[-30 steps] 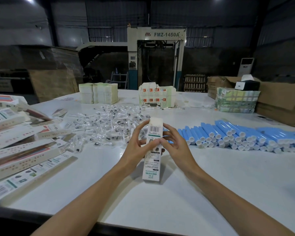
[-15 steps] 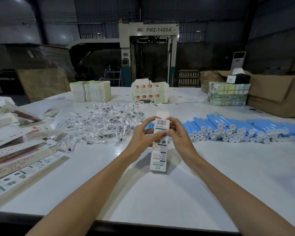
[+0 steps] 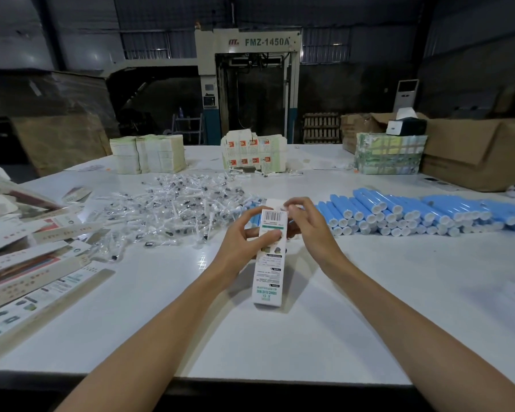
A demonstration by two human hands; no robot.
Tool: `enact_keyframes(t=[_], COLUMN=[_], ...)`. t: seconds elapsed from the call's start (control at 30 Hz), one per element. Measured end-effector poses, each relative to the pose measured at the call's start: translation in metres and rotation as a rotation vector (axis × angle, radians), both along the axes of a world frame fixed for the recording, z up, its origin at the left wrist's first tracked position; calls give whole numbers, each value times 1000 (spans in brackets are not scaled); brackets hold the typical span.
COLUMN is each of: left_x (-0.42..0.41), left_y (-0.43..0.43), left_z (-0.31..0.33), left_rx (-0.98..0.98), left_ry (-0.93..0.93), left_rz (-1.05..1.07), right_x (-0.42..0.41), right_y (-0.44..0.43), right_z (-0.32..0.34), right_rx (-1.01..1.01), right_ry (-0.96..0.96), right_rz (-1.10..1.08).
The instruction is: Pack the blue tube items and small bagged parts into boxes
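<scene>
Worktop (image 3: 384,307): white, brightly lit, brightest zone of frame. Hall (image 3: 72,69) behind, 12 o'clock: dim, murky, detail lost. Glare: small sheen patch on worktop at 9 o'clock of the box (image 3: 269,263). Shadows: soft, beside box and forearms (image 3: 167,331). Edges: wide-angle bowing; flat cartons (image 3: 27,278) at 9 o'clock smeared, soft.
</scene>
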State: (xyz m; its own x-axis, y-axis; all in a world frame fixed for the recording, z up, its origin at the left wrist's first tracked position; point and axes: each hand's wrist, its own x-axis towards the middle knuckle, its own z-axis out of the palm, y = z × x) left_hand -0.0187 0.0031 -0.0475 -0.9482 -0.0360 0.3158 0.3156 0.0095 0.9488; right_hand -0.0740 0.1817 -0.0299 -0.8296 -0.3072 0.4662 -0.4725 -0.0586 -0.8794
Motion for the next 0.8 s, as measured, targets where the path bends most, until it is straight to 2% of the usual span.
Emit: enact_keyframes(t=[0.07,0.23,0.6,0.7,0.8], left_x=[2,5,9,9,9], left_y=[2,4,4,4,4], left_z=[2,6,9,9,10], left_rx=[-21,-74,-99,-102,-107], left_ry=[17,43,57,51,46], left_rz=[-18,-31,-26,-17,4], right_x=[-3,-8,-4,-5,-1], right_y=[5,14,20,19,15], right_z=[3,10,17,18,21], right_rx=[-70,12,135,119,-8], right_ry=[-41,-41,265,186,-33], right_rz=[-22,47,14,60,107])
